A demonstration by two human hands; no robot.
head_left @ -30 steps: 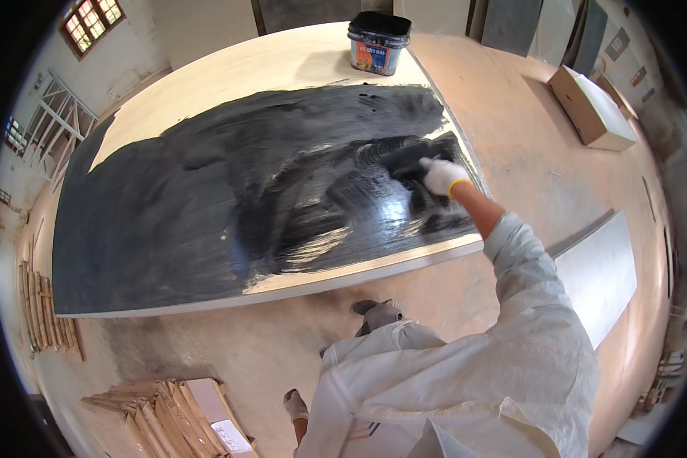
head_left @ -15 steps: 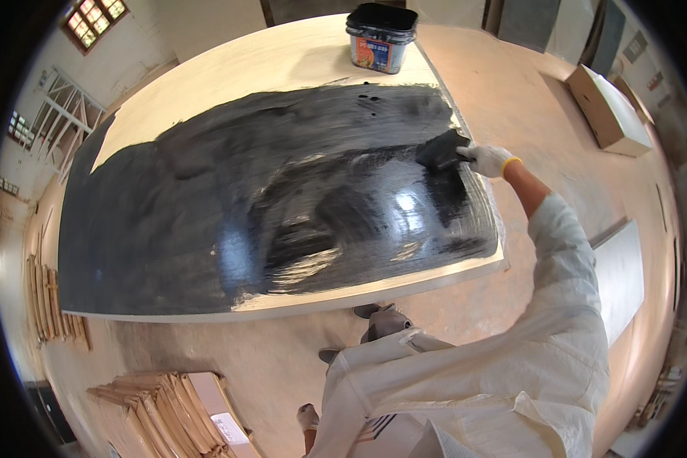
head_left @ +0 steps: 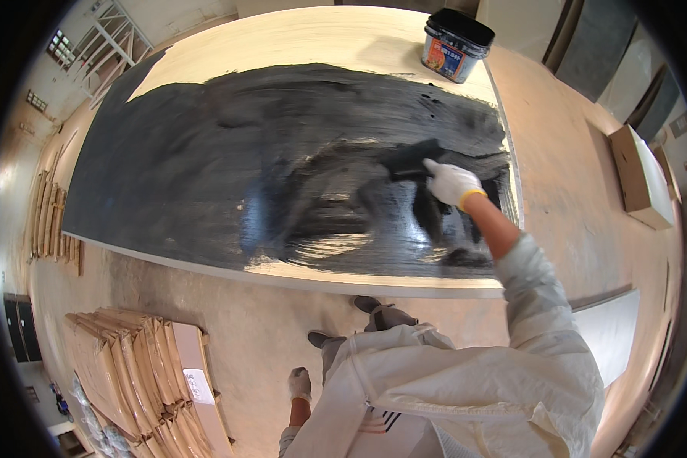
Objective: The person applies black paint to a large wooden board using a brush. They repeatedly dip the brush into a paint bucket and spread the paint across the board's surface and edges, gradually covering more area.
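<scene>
My right hand (head_left: pixel 453 185), in a white glove with a yellow cuff, is closed on the handle of a wide black spreader (head_left: pixel 409 160). The spreader lies on the wet black coating of a large pale board (head_left: pixel 282 23), right of its middle. Dark coating (head_left: pixel 175 168) covers most of the board, with streaks of pale surface showing through near the front. Down by my side hangs my left hand (head_left: pixel 299 384), also gloved, its fingers curled in and dark at the tips. It touches nothing on the board.
A black plastic tub (head_left: pixel 477 47) with a coloured label stands on the board's far right corner. Wrapped flat packs (head_left: pixel 130 366) are stacked on the floor at lower left. A grey panel (head_left: pixel 611 332) and a cardboard box (head_left: pixel 641 175) are to the right.
My right hand has moved the spreader leftward across the coating, away from the board's right edge. The view has shifted a little. My left hand still hangs low.
</scene>
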